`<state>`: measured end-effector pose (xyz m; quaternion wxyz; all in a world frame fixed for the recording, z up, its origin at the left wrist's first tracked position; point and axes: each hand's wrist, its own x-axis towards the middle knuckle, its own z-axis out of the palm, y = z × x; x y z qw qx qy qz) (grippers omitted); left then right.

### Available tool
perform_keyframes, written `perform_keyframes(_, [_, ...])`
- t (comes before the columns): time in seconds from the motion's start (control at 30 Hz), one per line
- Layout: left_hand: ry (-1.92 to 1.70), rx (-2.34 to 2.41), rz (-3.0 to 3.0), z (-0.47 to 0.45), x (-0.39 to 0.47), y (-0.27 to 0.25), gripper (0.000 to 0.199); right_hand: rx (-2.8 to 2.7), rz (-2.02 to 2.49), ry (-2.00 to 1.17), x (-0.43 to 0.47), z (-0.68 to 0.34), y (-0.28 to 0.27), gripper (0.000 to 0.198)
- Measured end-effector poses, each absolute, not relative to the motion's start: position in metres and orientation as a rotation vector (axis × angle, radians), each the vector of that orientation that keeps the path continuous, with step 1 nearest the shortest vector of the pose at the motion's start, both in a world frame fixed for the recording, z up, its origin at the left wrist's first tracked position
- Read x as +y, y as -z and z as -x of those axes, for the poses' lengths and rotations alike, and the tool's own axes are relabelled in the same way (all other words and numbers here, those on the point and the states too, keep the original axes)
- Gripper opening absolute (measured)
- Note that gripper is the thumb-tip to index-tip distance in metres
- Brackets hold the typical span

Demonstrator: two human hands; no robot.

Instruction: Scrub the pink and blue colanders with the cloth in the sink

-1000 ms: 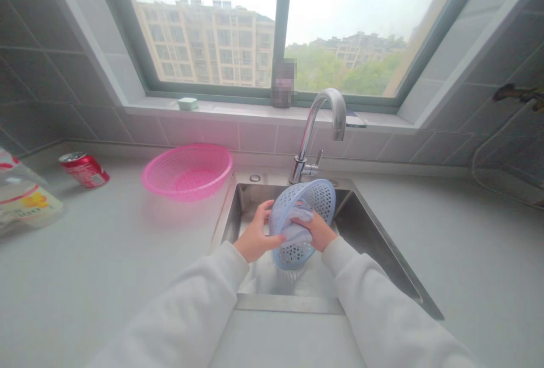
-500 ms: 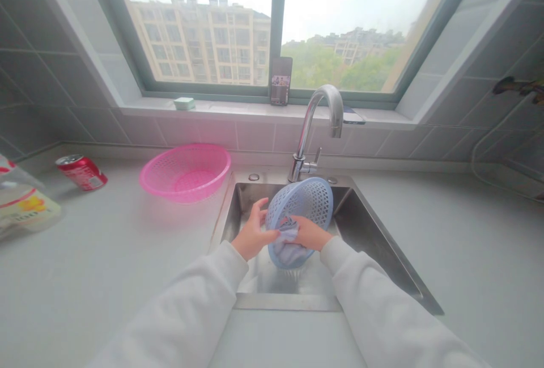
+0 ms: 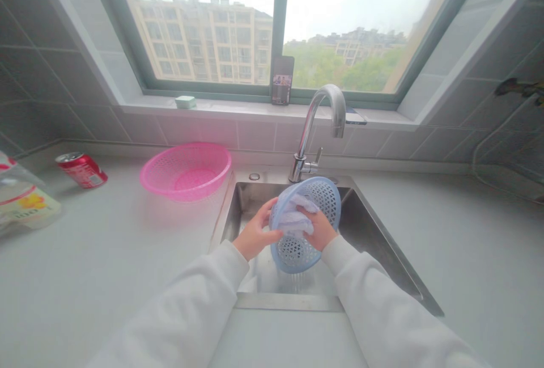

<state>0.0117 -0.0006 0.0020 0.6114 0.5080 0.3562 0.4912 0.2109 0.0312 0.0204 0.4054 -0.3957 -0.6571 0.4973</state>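
Note:
A light blue plastic colander (image 3: 329,201) is tilted on its side over the steel sink (image 3: 374,249), its open mouth turned towards me. My left hand (image 3: 257,231) grips its left rim, thumb in front and fingers behind the wall. Inside the bowl, my right hand (image 3: 319,228) holds a pale, bunched-up cloth (image 3: 295,216) against the inner wall. Part of the right hand's fingers is covered by the cloth. Thin streams of water fall from the colander's lower edge into the sink. The chrome faucet (image 3: 334,108) arches just behind it.
Left of the sink, a pink basket (image 3: 187,191) stands on the white counter (image 3: 106,254). Farther left lie a red can (image 3: 82,170) on its side and a clear-wrapped package (image 3: 29,203). On the windowsill are a phone (image 3: 281,80), a green block (image 3: 185,102) and a flat dark device (image 3: 355,117).
My right hand has moved the cloth upwards inside the colander, uncovering the holes lower down. The colander has turned and shifted slightly right, while my left hand stays at its left side.

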Motion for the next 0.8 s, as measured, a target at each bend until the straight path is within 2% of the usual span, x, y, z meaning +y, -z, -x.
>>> perform_keyframes(0.13, [-1.22,0.788,-1.043,-0.01,0.0,-0.006,0.095,-1.871,1.042,-1.313,0.029,-0.206,-0.016,0.038])
perform_keyframes(0.27, [-1.254,0.817,-1.004,-0.009,0.001,-0.009,0.09,-2.167,1.049,-1.331,0.025,-0.202,-0.016,0.028])
perform_keyframes(0.5, [-1.217,0.884,-1.22,-0.011,0.0,-0.007,0.084,-1.434,0.993,-1.469,0.021,-0.198,-0.024,0.042])
perform_keyframes(0.7, [-1.106,0.968,-1.271,-0.014,-0.006,-0.005,0.104,-1.372,0.984,-1.519,0.021,-0.198,-0.027,0.048])
perform_keyframes(0.8, [-1.119,0.984,-1.206,-0.013,-0.005,-0.006,0.103,-1.516,1.007,-1.493,0.023,-0.201,-0.026,0.042])
